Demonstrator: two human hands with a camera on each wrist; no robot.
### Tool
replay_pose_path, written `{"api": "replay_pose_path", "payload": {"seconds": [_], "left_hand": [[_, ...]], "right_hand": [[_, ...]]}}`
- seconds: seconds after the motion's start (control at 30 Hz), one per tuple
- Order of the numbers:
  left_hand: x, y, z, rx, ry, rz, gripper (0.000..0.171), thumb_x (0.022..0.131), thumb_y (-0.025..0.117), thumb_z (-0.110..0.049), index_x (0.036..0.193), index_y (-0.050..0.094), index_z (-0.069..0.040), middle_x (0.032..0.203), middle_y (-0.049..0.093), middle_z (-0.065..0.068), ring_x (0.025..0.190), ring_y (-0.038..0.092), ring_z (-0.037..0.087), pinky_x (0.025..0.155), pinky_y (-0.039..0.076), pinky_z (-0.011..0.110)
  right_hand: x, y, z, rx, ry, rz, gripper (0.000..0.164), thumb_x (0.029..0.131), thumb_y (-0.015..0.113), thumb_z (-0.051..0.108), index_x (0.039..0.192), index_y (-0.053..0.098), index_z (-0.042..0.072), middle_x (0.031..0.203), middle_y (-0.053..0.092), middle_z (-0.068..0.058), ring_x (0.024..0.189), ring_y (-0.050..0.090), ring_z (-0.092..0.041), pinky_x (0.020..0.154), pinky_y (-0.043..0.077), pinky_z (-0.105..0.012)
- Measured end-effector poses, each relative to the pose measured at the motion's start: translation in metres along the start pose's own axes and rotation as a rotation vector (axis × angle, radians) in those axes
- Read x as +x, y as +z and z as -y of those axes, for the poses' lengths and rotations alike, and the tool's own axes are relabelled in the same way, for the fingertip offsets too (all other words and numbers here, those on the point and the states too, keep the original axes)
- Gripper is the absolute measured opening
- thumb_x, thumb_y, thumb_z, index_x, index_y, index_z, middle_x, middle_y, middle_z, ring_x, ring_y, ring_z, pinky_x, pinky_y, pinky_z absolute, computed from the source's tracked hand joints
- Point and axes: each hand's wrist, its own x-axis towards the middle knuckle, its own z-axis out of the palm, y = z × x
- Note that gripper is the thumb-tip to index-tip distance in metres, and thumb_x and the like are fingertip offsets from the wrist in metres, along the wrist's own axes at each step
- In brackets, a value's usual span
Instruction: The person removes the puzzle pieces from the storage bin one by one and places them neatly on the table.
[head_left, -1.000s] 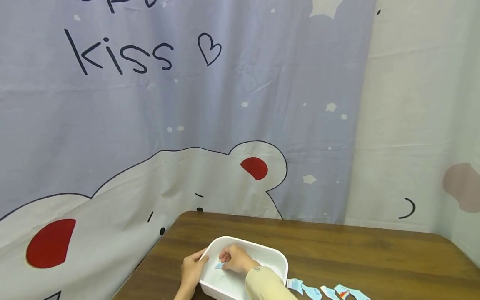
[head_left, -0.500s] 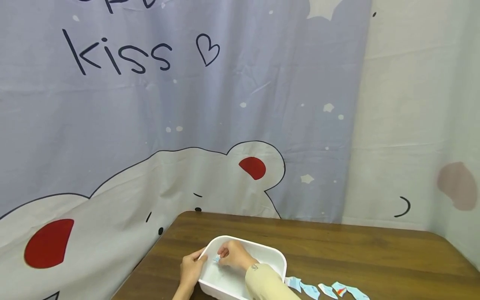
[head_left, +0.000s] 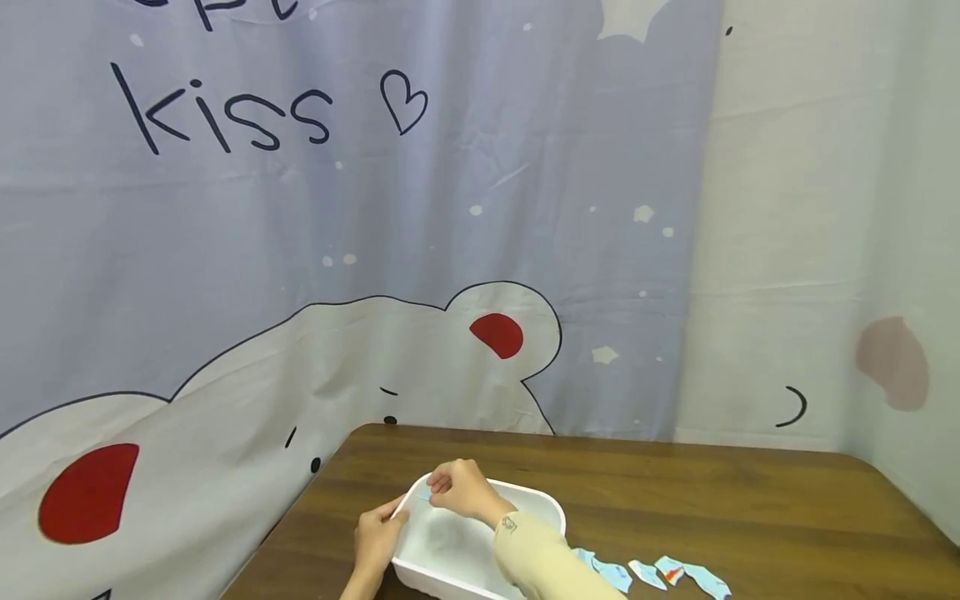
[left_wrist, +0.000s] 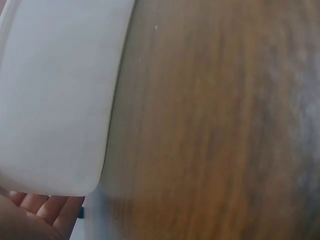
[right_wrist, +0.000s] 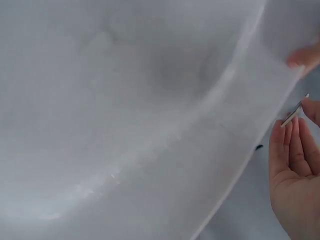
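Note:
A white plastic box (head_left: 457, 577) stands on the brown table (head_left: 637, 475). My left hand (head_left: 375, 537) grips its left rim, thumb inside and fingers against the outer wall; those fingers (left_wrist: 52, 209) show below the box in the left wrist view. Over the box's far left corner, my right hand (head_left: 467, 492) pinches a small, thin light-blue puzzle piece (head_left: 424, 494) between thumb and fingertips. In the right wrist view the puzzle piece (right_wrist: 291, 116) appears edge-on, just past the rim. The sleeve of my right arm hides part of the box's inside.
Several light-blue puzzle pieces (head_left: 647, 574) with curved, uneven edges lie in a row on the table, right of the box. One has a rainbow-coloured patch. A printed curtain (head_left: 480, 250) hangs behind the table.
My right hand has lifted the puzzle piece off the box floor and carried it up towards the far left rim. My left hand keeps its grip on the box.

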Motion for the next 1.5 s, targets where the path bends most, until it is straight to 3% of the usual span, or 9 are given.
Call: {"api": "replay_pose_path", "payload": {"seconds": [0.47, 0.9, 1.07, 1.3, 1.5], "left_hand": [[0.001, 0.002, 0.002, -0.004, -0.012, 0.012, 0.032, 0.086, 0.066, -0.017, 0.115, 0.071, -0.004, 0.122, 0.063, 0.028, 0.107, 0.064, 0.044, 0.071, 0.053, 0.034], [0.002, 0.004, 0.001, -0.041, -0.043, 0.048, 0.035, 0.088, 0.064, -0.018, 0.119, 0.068, -0.001, 0.125, 0.060, 0.030, 0.109, 0.064, 0.045, 0.070, 0.054, 0.031], [0.003, 0.002, 0.000, -0.046, -0.032, 0.055, 0.035, 0.089, 0.065, -0.018, 0.119, 0.067, -0.001, 0.125, 0.059, 0.031, 0.108, 0.064, 0.045, 0.069, 0.053, 0.029], [0.005, -0.004, 0.002, 0.033, -0.009, 0.060, 0.036, 0.087, 0.065, -0.021, 0.119, 0.068, -0.005, 0.125, 0.058, 0.032, 0.108, 0.061, 0.049, 0.073, 0.051, 0.037], [0.005, -0.001, 0.001, 0.053, -0.014, 0.086, 0.037, 0.086, 0.064, -0.022, 0.119, 0.068, -0.006, 0.123, 0.060, 0.032, 0.103, 0.063, 0.049, 0.070, 0.050, 0.036]], "right_hand": [[-0.005, -0.066, 0.023, -0.001, -0.023, -0.113, 0.017, 0.079, 0.072, 0.000, 0.095, 0.071, -0.005, 0.084, 0.074, -0.015, 0.072, 0.067, -0.014, 0.066, 0.049, -0.015], [-0.030, -0.135, 0.044, -0.065, -0.040, -0.107, 0.019, 0.081, 0.070, 0.003, 0.099, 0.071, -0.002, 0.086, 0.074, -0.013, 0.074, 0.065, -0.008, 0.070, 0.051, -0.014], [-0.051, -0.155, 0.037, -0.087, -0.039, -0.120, 0.018, 0.080, 0.070, 0.004, 0.098, 0.071, -0.002, 0.086, 0.074, -0.013, 0.074, 0.064, -0.005, 0.071, 0.052, -0.016], [-0.088, -0.180, 0.018, -0.133, 0.023, -0.154, 0.018, 0.082, 0.070, 0.005, 0.099, 0.071, -0.001, 0.086, 0.072, -0.009, 0.074, 0.061, -0.001, 0.070, 0.053, -0.018], [-0.134, -0.208, -0.012, -0.180, 0.070, -0.170, 0.018, 0.082, 0.072, 0.007, 0.098, 0.069, -0.002, 0.085, 0.072, -0.007, 0.074, 0.060, 0.000, 0.068, 0.053, -0.018]]}}
